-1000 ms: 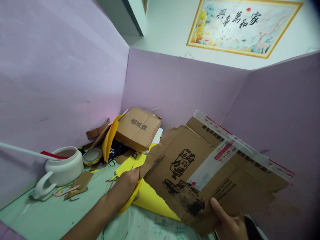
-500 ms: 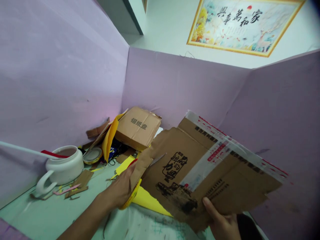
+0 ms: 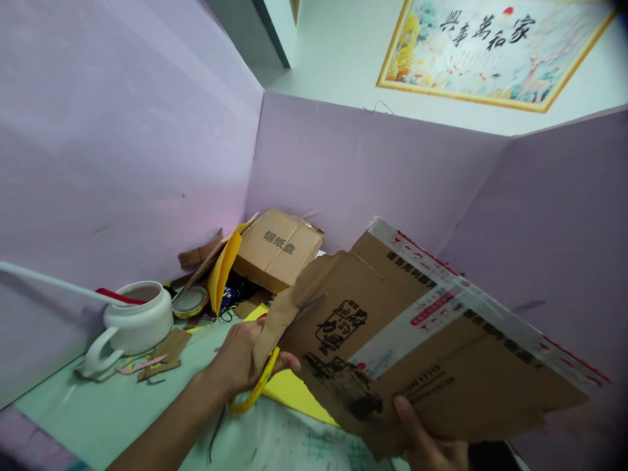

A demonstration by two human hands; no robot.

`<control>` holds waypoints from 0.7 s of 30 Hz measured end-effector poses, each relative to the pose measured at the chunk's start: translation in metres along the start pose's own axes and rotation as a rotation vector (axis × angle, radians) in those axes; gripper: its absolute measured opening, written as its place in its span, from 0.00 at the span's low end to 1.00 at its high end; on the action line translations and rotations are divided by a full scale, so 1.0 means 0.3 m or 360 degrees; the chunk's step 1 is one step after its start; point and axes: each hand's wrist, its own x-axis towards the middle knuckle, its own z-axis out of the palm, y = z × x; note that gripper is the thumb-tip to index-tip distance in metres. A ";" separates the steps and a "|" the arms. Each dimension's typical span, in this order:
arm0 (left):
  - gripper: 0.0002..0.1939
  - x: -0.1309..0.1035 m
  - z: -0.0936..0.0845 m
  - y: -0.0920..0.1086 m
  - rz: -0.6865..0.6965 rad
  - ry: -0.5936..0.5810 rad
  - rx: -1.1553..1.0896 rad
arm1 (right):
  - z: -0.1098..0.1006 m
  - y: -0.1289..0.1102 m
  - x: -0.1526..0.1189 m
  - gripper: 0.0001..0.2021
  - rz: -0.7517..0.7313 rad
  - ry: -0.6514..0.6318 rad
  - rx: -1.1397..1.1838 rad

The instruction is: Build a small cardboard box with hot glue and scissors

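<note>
Gripping scissors half-hidden by cardboard, centre-right: left hand, lower centre. Right hand, cut off at bottom edge, holding cardboard, which covers corner of box. Mug on desk, left.

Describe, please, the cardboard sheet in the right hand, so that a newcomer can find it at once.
In front of the lilac back panel, find the right hand. It holds a brown cardboard sheet by the lower edge, with yellow-handled scissors at its left side. Unlike the boxy carton behind, it is thin, ragged-edged and crossed by printed tape.
</note>
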 end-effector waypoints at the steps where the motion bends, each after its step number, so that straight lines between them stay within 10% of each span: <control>1: 0.17 -0.001 0.007 -0.006 0.0009 0.0022 0.0007 | 0.005 -0.003 -0.004 0.32 -0.0001 0.0003 -0.0001; 12: 0.21 -0.024 0.075 -0.022 -0.0087 0.0268 -0.0194 | -0.005 -0.041 0.002 0.17 -0.0051 -0.0066 -0.0120; 21: 0.13 -0.002 0.017 0.011 -0.0283 0.0009 -0.0386 | 0.012 -0.007 -0.007 0.24 0.0049 -0.0078 -0.0166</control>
